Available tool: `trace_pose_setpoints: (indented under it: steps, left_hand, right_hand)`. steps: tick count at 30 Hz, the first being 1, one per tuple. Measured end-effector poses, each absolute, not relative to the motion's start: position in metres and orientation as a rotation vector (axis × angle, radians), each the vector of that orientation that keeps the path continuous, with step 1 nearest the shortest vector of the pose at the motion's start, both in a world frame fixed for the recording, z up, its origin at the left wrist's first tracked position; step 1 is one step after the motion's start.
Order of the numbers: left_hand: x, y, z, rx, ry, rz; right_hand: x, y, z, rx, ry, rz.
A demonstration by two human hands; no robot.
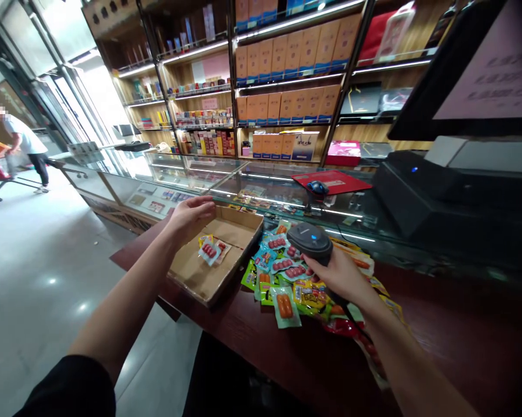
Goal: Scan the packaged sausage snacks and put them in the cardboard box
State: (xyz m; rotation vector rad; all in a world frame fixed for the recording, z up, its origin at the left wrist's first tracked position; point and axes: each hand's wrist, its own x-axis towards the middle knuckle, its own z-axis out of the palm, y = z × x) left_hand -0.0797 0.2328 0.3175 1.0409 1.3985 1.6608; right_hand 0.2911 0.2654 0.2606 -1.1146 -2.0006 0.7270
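My right hand [336,272] is wrapped round a dark handheld scanner [310,240] with a small blue light, held over a pile of packaged sausages [293,271] in clear, blue, green and yellow wrappers. A cable hangs from the scanner. My left hand [193,215] is over the far left edge of a shallow cardboard box [195,272], its fingers stretched out and holding nothing. Inside the box lie a few small sausage packets [209,250]. Box and pile stand side by side on a dark red-brown table [247,324].
Behind the table runs a glass display counter [191,174] with a red mat [339,181] and a mouse [317,187]. A dark register and monitor [469,75] stand at the right. Stocked shelves line the back. A person [24,139] with a cart is far left.
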Motion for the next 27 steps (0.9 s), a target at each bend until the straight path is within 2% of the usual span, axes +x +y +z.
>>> trace_pose_setpoints:
  steps: [5, 14, 22, 27]
  left_hand:
    - [-0.026, 0.258, 0.299, 1.157, 1.355, 1.449]
    - [0.08, 0.33, 0.259, 1.667, 1.376, 0.94]
    - [0.087, 0.338, 0.227, 2.245, 1.78, 0.582]
    - [0.083, 0.337, 0.217, 2.346, 1.877, 0.301]
  right_hand:
    - [0.296, 0.266, 0.267, -1.126, -2.004, 0.838]
    - [0.306, 0.265, 0.278, -1.13, -1.97, 0.686]
    - [0.311, 0.271, 0.279, -1.203, -1.902, 0.661]
    - [0.309, 0.274, 0.274, -1.188, -1.908, 0.679]
